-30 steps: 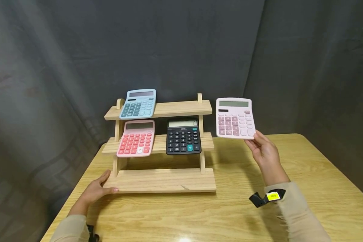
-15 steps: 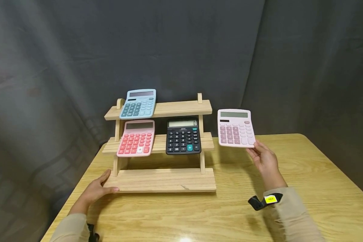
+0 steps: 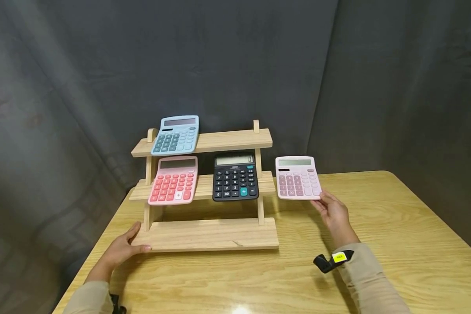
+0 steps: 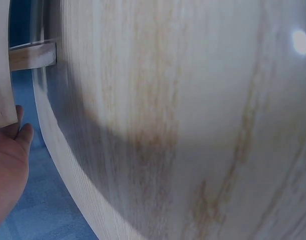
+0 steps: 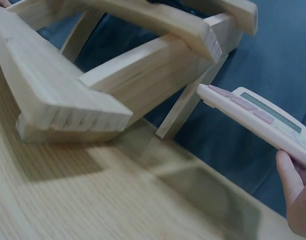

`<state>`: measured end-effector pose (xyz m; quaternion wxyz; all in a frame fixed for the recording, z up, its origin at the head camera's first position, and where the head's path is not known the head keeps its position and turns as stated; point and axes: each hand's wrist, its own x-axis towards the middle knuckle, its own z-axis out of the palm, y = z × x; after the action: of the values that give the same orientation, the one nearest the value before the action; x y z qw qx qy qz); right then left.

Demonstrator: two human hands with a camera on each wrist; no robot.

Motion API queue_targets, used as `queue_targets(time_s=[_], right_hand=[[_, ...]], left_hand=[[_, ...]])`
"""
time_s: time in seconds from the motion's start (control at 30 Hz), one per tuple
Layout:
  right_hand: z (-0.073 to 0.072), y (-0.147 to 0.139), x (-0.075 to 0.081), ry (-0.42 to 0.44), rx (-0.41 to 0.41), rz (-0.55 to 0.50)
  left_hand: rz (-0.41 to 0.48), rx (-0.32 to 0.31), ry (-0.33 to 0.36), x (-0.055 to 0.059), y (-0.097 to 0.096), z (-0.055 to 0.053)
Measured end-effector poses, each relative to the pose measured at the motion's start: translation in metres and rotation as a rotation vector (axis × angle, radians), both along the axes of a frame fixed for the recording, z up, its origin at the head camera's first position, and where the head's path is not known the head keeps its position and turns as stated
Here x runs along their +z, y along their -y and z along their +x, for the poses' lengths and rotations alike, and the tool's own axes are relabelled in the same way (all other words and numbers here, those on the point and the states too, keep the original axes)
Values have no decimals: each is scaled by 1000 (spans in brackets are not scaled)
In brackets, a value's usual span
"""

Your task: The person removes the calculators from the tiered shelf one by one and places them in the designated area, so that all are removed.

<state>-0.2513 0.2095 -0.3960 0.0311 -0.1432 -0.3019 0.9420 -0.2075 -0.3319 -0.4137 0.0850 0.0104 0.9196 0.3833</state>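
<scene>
My right hand (image 3: 335,216) pinches a pale pink calculator (image 3: 297,178) by its lower right corner, holding it in the air just right of a three-tier wooden stand (image 3: 204,235). In the right wrist view that calculator (image 5: 258,117) is seen edge-on, with the thumb beneath it. My left hand (image 3: 119,250) grips the left end of the stand's lowest shelf, thumb at its front edge. A light blue calculator (image 3: 176,135) leans on the top shelf at left. On the middle shelf lean a pink calculator with coral keys (image 3: 173,181) and a black calculator (image 3: 235,176).
The stand rests on a light wood table (image 3: 337,279). Dark grey curtains (image 3: 235,65) hang behind it and along both sides. Black straps (image 3: 331,261) are on both wrists.
The right hand has lowered the pale pink calculator and brought it slightly left, closer to the stand. The left hand keeps its hold on the bottom shelf. The head view has shifted slightly.
</scene>
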Motion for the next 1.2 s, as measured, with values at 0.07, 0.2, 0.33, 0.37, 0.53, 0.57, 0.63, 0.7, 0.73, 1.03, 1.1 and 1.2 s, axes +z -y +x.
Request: queue_targets(time_s=[0.07,0.2,0.33,0.37,0.53,0.57,0.63,0.7,0.73,1.03,1.1,1.2], right_hand=[[-1,0,-2,13,-3,13],[-1,-1,-6,39,4,51],[-3,-3,-9,66,10,100],[-4,-3,-9,73,11,111],[-6,-6,-11,104,15,149],[-6,-6,-11,105,20,160],[-7,-7,-12,107,25,165],[-8,-8,-14,116,25,151],[-9,-8,-15,114,28,144],[-14,-6,-23,119,35,225],[-15,-6,-24,123,34,245],[-19,-5,-25,125,36,257]], left_hand=[[5,4,3,0,0,0],[-7,2,6,0,-1,1],[-33,6,21,0,-3,2],[-36,7,23,1,-4,2],[-44,12,23,1,-6,1],[-44,11,21,1,-6,1],[-47,11,23,2,-6,0],[-53,10,23,3,-6,1],[-56,10,22,3,-6,1],[-71,12,-9,4,-4,3],[-73,13,-12,4,-3,3],[-67,15,-9,3,-3,2]])
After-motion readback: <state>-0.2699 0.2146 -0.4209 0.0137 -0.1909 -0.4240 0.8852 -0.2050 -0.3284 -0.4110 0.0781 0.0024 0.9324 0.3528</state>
